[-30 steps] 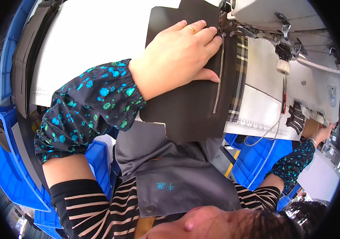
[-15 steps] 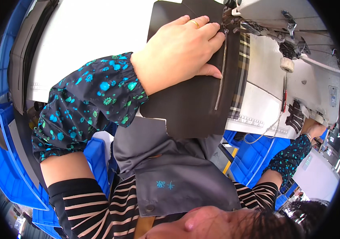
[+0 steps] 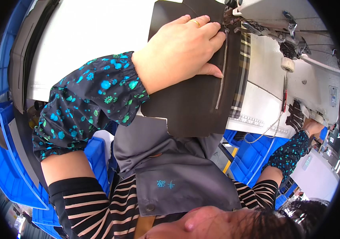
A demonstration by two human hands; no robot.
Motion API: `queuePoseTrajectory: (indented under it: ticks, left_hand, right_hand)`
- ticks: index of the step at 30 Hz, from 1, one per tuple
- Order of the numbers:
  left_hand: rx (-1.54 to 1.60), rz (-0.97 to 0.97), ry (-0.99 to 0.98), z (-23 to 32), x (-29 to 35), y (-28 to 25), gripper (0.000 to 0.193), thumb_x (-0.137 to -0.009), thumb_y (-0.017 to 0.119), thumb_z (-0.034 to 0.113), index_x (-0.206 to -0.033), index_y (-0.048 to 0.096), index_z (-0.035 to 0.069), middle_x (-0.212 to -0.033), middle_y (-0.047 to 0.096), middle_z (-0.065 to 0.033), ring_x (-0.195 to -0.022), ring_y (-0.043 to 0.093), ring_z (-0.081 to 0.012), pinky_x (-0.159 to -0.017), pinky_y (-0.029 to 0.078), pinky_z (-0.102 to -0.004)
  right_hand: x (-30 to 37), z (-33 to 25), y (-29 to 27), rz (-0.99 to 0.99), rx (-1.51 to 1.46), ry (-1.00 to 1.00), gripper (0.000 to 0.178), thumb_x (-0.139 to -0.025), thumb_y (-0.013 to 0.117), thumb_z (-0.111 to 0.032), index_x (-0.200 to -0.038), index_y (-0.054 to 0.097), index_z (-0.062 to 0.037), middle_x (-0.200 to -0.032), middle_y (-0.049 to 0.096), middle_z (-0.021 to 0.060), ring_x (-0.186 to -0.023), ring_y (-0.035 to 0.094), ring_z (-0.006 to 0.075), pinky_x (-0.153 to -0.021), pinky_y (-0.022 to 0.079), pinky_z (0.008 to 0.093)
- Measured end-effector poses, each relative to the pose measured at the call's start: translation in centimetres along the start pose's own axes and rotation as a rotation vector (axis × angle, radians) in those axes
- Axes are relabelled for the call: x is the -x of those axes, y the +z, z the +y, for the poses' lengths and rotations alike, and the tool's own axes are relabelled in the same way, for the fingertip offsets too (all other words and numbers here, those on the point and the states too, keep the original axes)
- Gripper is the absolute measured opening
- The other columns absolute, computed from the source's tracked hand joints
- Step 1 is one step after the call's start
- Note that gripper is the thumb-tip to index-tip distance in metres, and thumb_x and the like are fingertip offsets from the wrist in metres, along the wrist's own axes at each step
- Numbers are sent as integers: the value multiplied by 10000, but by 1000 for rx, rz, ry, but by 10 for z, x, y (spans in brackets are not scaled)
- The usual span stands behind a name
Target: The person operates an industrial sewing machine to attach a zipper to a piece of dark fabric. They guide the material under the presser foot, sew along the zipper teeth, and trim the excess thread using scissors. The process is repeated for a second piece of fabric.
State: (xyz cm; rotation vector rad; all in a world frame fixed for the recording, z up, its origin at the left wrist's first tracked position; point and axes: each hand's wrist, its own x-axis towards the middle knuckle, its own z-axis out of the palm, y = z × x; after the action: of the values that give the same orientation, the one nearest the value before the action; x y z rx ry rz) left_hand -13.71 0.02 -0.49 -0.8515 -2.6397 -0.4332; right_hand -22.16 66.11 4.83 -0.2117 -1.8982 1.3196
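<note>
My left hand [image 3: 182, 49] lies flat on a dark brown panel [image 3: 190, 107], fingers spread and thumb beside a metal zipper [image 3: 222, 67]. The zipper is set lengthwise near the panel's right side. Plaid lining [image 3: 241, 75] shows from under that edge. The panel's far end reaches the presser foot area [image 3: 230, 20] of a sewing machine [image 3: 317, 47]; the needle itself I cannot make out. Far to the right, my right hand [image 3: 314, 126] is at the machine's near end, its fingers mostly hidden behind the machine.
Red-handled snips [image 3: 284, 93] and small dark strips [image 3: 295, 115] lie right of the panel. A pale cord [image 3: 271, 135] loops off the table edge, by a printed ruler strip [image 3: 257, 122]. Dark panels [image 3: 26, 51] are stacked at left, near blue bins [image 3: 10, 159].
The brown panel and my left hand on it have shifted very slightly to the right. My right hand has moved a little up and to the left.
</note>
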Motion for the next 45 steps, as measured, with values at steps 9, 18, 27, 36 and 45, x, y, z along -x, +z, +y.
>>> queuePoseTrajectory:
  ticks: [9, 18, 27, 36, 45]
  left_hand:
    - [24, -28, -5, 0, 0, -4, 765, -882, 732, 563, -1419, 626, 29, -1430, 635, -136, -1394, 560, -338, -1154, 471, -425]
    - [15, -67, 23, -1, -5, -4, 774, -902, 723, 564, -1441, 611, 19, -1464, 613, -157, -1398, 549, -363, -1168, 455, -437]
    - [33, -120, 32, 1, -11, -11, 816, -856, 779, 541, -1450, 603, 10, -1475, 604, -166, -1401, 542, -387, -1146, 474, -469]
    - [23, -142, 29, 3, -12, -16, 820, -856, 770, 554, -1450, 608, 12, -1484, 601, -168, -1409, 533, -394, -1148, 471, -473]
    - [25, -126, 45, 3, -14, -17, 819, -857, 768, 546, -1447, 608, 1, -1470, 603, -176, -1356, 563, -380, -1127, 482, -465]
  right_hand:
    - [0, 26, 3, 90, 7, 18, 450, -1100, 543, -320, -1490, 525, -97, -1466, 598, 202, -1225, 674, 419, -943, 637, 595]
    - [-42, 49, -93, 100, 617, -199, 566, -1086, 559, -396, -1351, 587, 104, -1240, 712, 234, -1088, 727, 356, -924, 607, 436]
    - [181, -120, 121, -48, 252, -1220, 366, -1092, 580, -308, -1191, 654, 37, -1100, 725, 183, -964, 701, 355, -920, 569, 479]
    - [218, -176, 232, -786, 237, -885, 245, -985, 718, -313, -1066, 714, -82, -1010, 717, 76, -854, 662, 299, -835, 489, 424]
    - [228, -182, 257, -788, 106, -461, 211, -993, 693, -247, -1037, 791, -65, -884, 768, 83, -767, 699, 310, -751, 541, 401]
